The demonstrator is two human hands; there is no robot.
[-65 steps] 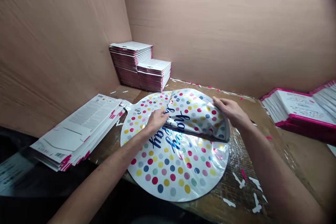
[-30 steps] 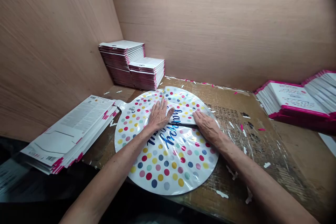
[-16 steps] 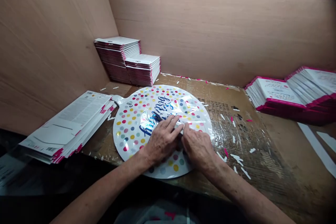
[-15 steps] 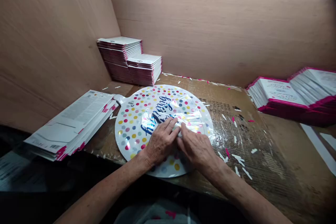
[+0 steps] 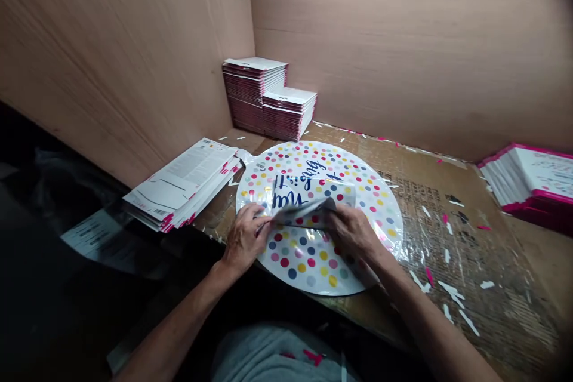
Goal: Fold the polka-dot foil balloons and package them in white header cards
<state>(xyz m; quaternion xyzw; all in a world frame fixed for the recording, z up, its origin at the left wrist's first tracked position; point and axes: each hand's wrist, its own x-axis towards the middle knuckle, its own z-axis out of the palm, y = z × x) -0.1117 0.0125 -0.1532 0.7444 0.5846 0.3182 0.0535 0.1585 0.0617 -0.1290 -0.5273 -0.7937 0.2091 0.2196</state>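
Observation:
A flat, round foil balloon [image 5: 308,256], white with coloured dots and blue lettering, lies on the cardboard-covered bench. On top of it is a smaller folded foil piece [image 5: 313,188] with the same dots and lettering; its near edge is lifted and shows a grey underside. My left hand [image 5: 245,237] pinches the left end of that edge between thumb and fingers. My right hand [image 5: 356,230] grips the edge's right end, its fingertips partly hidden by the foil. To the left, a stack of flat printed card sleeves [image 5: 179,182] touches the balloon's tail [image 5: 244,157].
Two piles of white and pink packs [image 5: 255,95] stand in the back left corner against the wooden panels [image 5: 385,42]. More pink-edged packs [image 5: 537,185] are at the right. Paper scraps [image 5: 452,292] litter the cardboard [image 5: 430,209].
My hands, close together on the foil before, have moved apart, and the near edge of the folded piece is now raised between them. The view has swung left.

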